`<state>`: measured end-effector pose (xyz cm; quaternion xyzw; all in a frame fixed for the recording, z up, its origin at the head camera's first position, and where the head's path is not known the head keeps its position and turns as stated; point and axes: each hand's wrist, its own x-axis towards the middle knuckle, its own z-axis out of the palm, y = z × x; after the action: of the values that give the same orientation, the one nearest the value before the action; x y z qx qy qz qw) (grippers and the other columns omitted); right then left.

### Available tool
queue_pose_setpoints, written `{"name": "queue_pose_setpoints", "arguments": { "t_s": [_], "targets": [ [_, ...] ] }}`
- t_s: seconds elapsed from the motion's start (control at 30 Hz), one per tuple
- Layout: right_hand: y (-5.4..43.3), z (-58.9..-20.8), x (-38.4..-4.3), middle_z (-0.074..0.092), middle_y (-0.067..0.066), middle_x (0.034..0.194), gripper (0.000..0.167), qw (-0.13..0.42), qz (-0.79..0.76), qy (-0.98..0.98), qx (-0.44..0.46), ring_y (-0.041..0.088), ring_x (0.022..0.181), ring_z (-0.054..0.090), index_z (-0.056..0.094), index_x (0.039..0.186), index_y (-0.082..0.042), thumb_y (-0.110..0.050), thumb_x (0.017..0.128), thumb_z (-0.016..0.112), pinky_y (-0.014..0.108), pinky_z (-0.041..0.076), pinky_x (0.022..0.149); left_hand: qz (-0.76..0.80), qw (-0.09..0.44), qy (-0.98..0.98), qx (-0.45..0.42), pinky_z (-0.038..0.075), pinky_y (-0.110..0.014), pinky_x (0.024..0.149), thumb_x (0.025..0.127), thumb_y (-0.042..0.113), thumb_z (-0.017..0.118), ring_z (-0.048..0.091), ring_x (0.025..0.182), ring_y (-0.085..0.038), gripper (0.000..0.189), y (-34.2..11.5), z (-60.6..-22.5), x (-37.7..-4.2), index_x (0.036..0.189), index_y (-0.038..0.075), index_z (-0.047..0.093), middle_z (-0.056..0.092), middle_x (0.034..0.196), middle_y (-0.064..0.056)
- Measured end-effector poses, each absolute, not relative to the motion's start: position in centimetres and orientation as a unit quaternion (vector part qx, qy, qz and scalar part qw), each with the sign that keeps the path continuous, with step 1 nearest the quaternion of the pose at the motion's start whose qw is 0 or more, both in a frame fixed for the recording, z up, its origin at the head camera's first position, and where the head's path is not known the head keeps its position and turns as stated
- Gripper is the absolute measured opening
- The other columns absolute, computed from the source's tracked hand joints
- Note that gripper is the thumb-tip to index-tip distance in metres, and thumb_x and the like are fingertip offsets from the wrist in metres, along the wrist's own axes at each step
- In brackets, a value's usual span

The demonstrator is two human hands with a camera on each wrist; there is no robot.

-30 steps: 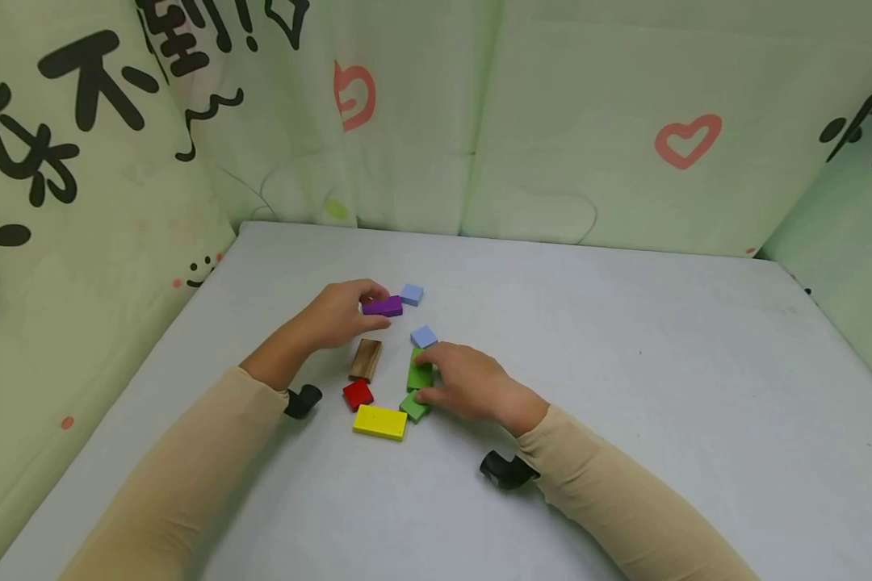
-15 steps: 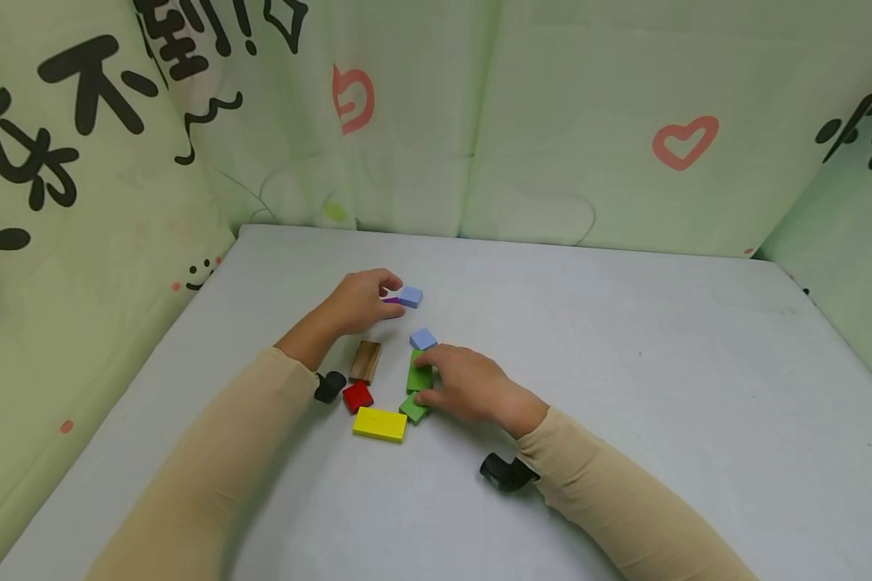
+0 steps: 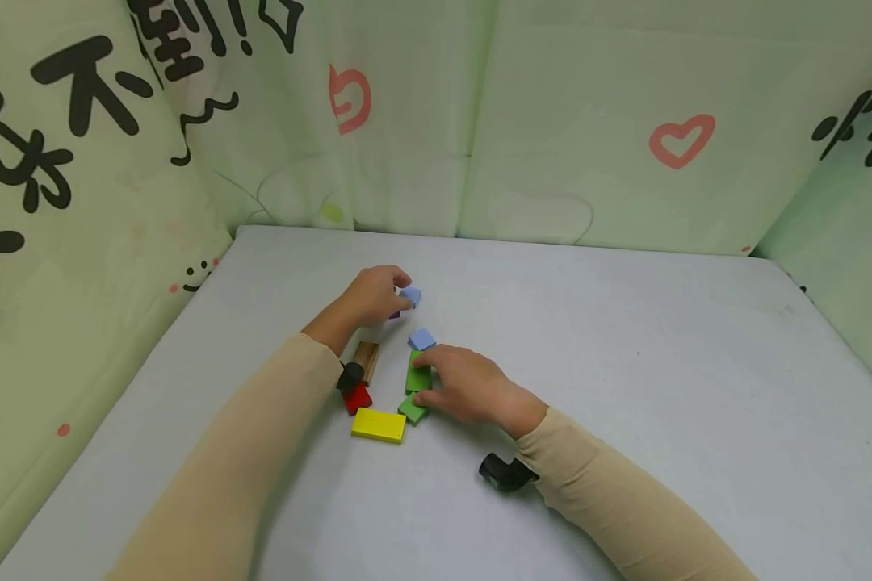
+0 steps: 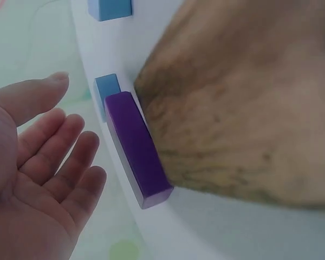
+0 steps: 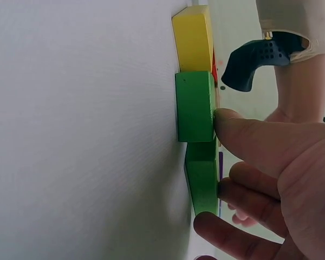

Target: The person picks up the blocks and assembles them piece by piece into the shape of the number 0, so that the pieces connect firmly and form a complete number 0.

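Observation:
My left hand (image 3: 369, 297) is over a purple block (image 4: 136, 149), its thumb and fingers spread near the far light-blue block (image 3: 412, 298). In the left wrist view the fingers are loosely bent with a gap to both blocks. The hand mostly hides the purple block in the head view. My right hand (image 3: 475, 386) rests at a longer green block (image 3: 418, 378) and a small green block (image 3: 411, 410). Its thumb touches one green block and its fingertips reach the other, without gripping either. Another light-blue block (image 3: 421, 339) lies just beyond the longer green one.
A wooden block (image 3: 369, 357), a red block (image 3: 358, 398) and a yellow block (image 3: 379, 425) continue the ring of blocks on the white table (image 3: 625, 363). The left wrist camera (image 3: 350, 376) partly covers the wooden and red blocks. A printed curtain (image 3: 538, 121) stands behind the table.
My left hand has moved right and slightly away, from around the purple block to the far light-blue block. The right hand has stayed at the green blocks.

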<state>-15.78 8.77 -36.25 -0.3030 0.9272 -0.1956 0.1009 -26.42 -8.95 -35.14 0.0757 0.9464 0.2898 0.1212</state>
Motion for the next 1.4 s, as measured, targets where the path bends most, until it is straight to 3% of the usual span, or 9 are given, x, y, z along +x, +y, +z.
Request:
{"name": "queue_pose_setpoints", "arguments": {
  "t_s": [0.33, 0.6, 0.97, 1.4],
  "targets": [
    [8.9, -36.2, -15.8, 0.064, 0.009, 0.124, 0.046, 0.104, -0.196, 0.927, -0.304, 0.024, 0.11, 0.06, 0.063, 0.128, -0.004, -0.027, 0.09, 0.076, 0.04, 0.048, 0.096, 0.271, 0.112, 0.953, 0.078, 0.044, -0.04, 0.103, 0.097, 0.019, 0.067, 0.055, 0.12, -0.025, 0.043, -8.5, -35.0, -27.1, 0.135, 0.003, 0.057, 0.058, 0.137, -0.011],
    [8.9, -36.3, -15.9, 0.064, 0.008, 0.124, 0.046, 0.105, -0.197, 0.926, -0.306, 0.023, 0.108, 0.059, 0.063, 0.128, -0.004, -0.026, 0.091, 0.076, 0.04, 0.048, 0.095, 0.264, 0.121, 0.955, 0.064, 0.046, -0.037, 0.098, 0.096, 0.02, 0.067, 0.058, 0.104, -0.023, 0.044, -8.0, -35.1, -27.3, 0.135, 0.003, 0.057, 0.06, 0.132, -0.01],
    [9.0, -36.3, -15.8, 0.064, 0.009, 0.125, 0.046, 0.107, -0.196, 0.927, -0.302, 0.023, 0.11, 0.059, 0.062, 0.129, -0.004, -0.027, 0.091, 0.075, 0.04, 0.048, 0.096, 0.256, 0.117, 0.956, 0.078, 0.047, -0.037, 0.097, 0.095, 0.016, 0.068, 0.056, 0.113, -0.024, 0.039, -7.5, -35.2, -27.6, 0.13, 0.001, 0.06, 0.062, 0.128, -0.011],
    [9.0, -36.2, -15.8, 0.064, 0.01, 0.124, 0.046, 0.105, -0.196, 0.924, -0.31, 0.024, 0.107, 0.059, 0.062, 0.128, -0.003, -0.027, 0.091, 0.075, 0.041, 0.049, 0.094, 0.252, 0.123, 0.956, 0.085, 0.046, -0.037, 0.097, 0.094, 0.013, 0.069, 0.055, 0.108, -0.025, 0.036, -7.1, -35.5, -27.8, 0.126, 0.001, 0.06, 0.061, 0.122, -0.011]
  ]
}}
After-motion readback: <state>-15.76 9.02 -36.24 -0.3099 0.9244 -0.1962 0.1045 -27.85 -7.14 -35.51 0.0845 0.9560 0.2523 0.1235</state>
